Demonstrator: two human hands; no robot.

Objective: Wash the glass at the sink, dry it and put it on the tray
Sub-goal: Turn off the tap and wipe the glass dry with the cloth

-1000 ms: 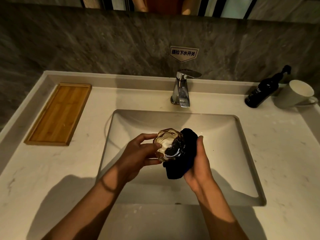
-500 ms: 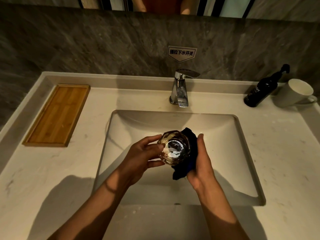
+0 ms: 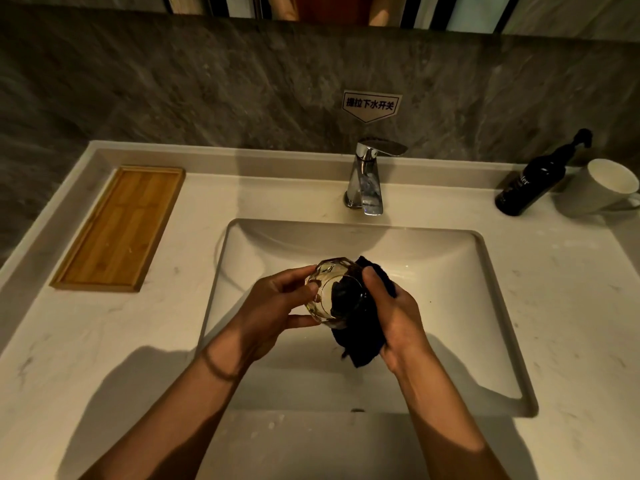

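Note:
Over the white sink basin (image 3: 450, 306) I hold a faceted clear glass (image 3: 327, 289) on its side. My left hand (image 3: 273, 310) grips the glass by its left side, fingers curled round it. My right hand (image 3: 394, 320) holds a dark cloth (image 3: 363, 337) bunched against the right side of the glass, and part of the cloth shows dark through the glass. A wooden tray (image 3: 121, 230) lies on the counter at the far left, with nothing on it.
A chrome tap (image 3: 367, 181) stands behind the basin, with no water running. A dark pump bottle (image 3: 533, 185) and a white mug (image 3: 602, 188) stand at the back right. Pale marble counter (image 3: 104, 341) surrounds the basin.
The glass has turned in my hands and the cloth has shifted around it; my right thumb now lies over the cloth near the rim. Both hands stay over the basin.

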